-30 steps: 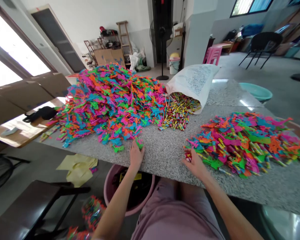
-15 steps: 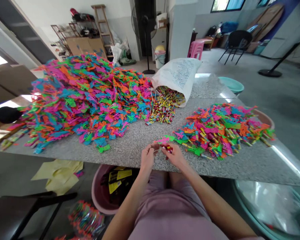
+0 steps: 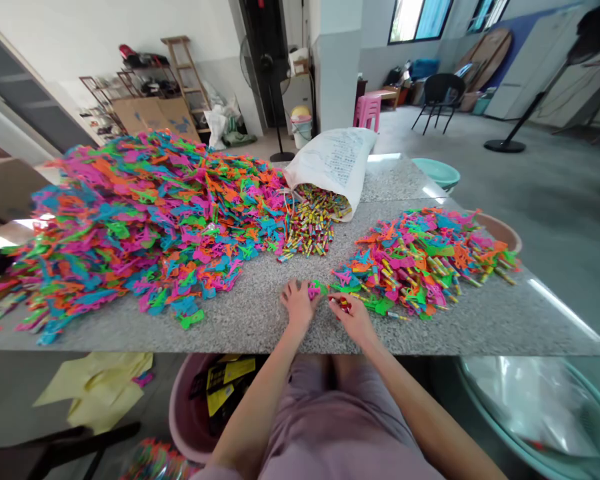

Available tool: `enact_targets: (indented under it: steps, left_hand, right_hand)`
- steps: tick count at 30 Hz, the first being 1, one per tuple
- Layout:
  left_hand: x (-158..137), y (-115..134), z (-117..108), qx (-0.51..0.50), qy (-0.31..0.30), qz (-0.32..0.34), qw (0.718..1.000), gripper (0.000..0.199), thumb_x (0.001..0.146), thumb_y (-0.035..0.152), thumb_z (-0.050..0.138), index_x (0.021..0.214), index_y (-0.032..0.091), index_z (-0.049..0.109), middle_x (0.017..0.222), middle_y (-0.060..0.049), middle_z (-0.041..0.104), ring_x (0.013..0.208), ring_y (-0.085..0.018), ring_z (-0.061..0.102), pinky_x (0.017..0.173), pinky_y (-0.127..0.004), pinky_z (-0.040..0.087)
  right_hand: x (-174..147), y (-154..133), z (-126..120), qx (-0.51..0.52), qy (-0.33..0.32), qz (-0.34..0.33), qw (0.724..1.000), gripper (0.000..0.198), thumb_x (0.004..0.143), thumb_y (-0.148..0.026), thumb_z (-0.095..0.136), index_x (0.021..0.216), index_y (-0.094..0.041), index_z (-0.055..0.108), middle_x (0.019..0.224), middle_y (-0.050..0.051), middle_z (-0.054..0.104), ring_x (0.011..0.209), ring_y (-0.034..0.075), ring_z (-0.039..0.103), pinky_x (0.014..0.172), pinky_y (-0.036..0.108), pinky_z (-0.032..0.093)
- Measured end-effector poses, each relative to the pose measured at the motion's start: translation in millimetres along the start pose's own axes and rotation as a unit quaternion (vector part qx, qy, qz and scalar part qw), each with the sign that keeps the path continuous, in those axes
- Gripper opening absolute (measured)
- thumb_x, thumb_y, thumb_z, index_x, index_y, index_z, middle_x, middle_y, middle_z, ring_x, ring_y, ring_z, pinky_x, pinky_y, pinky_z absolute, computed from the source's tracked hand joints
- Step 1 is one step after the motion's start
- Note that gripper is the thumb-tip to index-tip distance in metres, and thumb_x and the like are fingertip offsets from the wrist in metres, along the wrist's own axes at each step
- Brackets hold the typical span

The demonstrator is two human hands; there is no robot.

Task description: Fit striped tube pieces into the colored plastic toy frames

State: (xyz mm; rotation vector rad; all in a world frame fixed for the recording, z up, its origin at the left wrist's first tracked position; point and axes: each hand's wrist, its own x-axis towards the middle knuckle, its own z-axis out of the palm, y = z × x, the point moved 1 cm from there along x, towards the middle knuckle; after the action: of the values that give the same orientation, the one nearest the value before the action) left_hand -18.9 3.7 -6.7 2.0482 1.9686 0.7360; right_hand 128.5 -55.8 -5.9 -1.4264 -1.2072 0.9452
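Observation:
My left hand [image 3: 299, 305] is low over the granite table, fingers apart, beside a few small pink and green plastic pieces [image 3: 317, 289]. Whether its thumb touches them I cannot tell. Several short red-and-yellow tubes [image 3: 344, 305] are held in the curled fingers of my right hand [image 3: 356, 321]. To the right of that hand lies a heap of coloured plastic pieces with striped tubes [image 3: 425, 260]. Ahead, loose tubes [image 3: 313, 223] spill from the mouth of a white woven sack [image 3: 333, 157].
A tall mound of flat plastic pieces [image 3: 145, 213] covers the table's left part. The granite table [image 3: 260, 327] ends just before my lap. Below it stand a pink basin [image 3: 180, 407] with black-and-yellow packets and a teal tub [image 3: 593, 407] holding clear plastic. A standing fan [image 3: 266, 63] is behind.
My left hand has come away from my right, and its pinched fingers have spread beside the pink and green pieces. My right hand keeps its tubes. The camera view has shifted.

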Motion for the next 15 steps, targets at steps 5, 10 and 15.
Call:
enact_targets:
  steps: [5,10,15]
  left_hand:
    - [-15,-8,-17,-0.202,-0.099,0.052,0.973,0.035,0.07,0.024,0.072,0.102,0.02,0.059,0.09,-0.004,0.066,0.086,-0.02,0.062,0.081,-0.034,0.045]
    - [-20,2,-49,-0.454,-0.15,-0.053,0.876,0.045,0.062,0.027,0.08,0.102,0.019,0.061,0.069,0.002,0.064,0.065,-0.013,0.059,0.062,-0.023,0.044]
    - [-21,16,-58,-0.649,-0.148,-0.208,0.717,0.035,0.065,0.034,0.079,0.09,0.015,0.065,0.078,0.0,0.066,0.065,-0.008,0.059,0.062,-0.019,0.047]
  right_hand:
    - [4,-3,-3,-0.042,0.018,-0.071,0.996,0.027,0.082,-0.038,0.058,0.097,-0.02,0.072,0.092,0.008,0.066,0.084,0.02,0.06,0.076,0.033,0.049]
    - [5,-17,7,0.015,-0.032,-0.074,0.997,0.027,0.085,-0.038,0.057,0.101,-0.02,0.069,0.098,0.007,0.069,0.091,0.021,0.062,0.083,0.034,0.048]
    - [-7,-38,10,0.052,-0.033,-0.035,0.997,0.03,0.084,-0.041,0.059,0.1,-0.017,0.067,0.082,0.005,0.069,0.072,0.018,0.062,0.067,0.029,0.048]
